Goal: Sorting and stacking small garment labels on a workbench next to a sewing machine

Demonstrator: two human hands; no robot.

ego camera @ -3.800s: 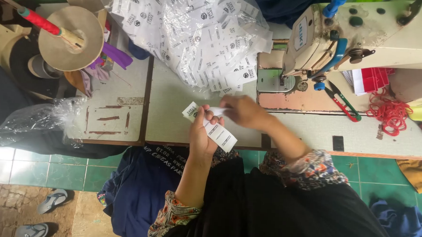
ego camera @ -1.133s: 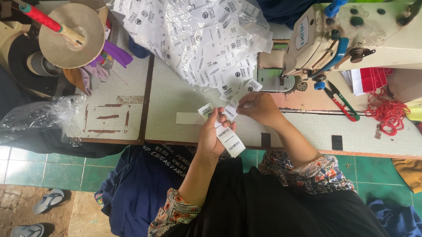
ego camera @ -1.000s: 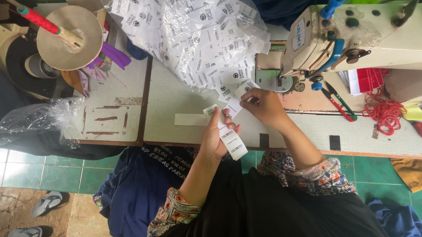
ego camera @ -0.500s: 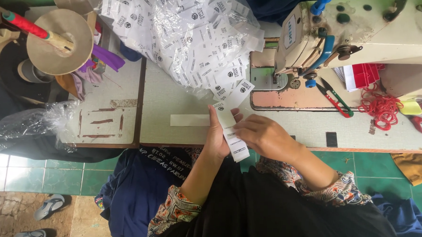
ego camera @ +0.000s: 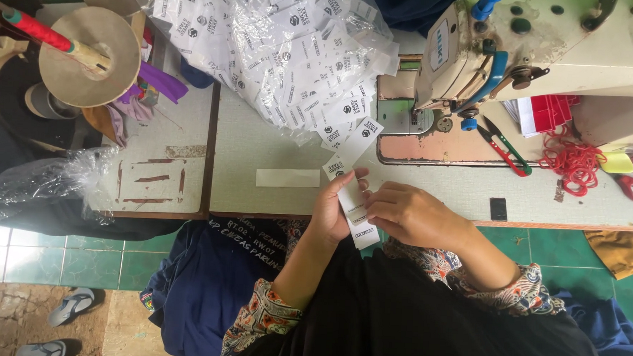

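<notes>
My left hand grips a small stack of white printed labels at the front edge of the sewing table. My right hand rests against the right side of that stack, fingers curled on the labels. A big heap of the same white labels in clear plastic lies just beyond my hands. One blank white strip lies flat on the table to the left of my left hand.
A cream sewing machine stands at the back right, with green-handled snips and tangled red thread beside it. A wooden spool disc with a red-tipped rod is at the left. Dark blue fabric hangs below the table.
My right hand reached up to the label heap by the machine, then came back down to the stack in my left hand. The stack now sits lower, near the table's front edge.
</notes>
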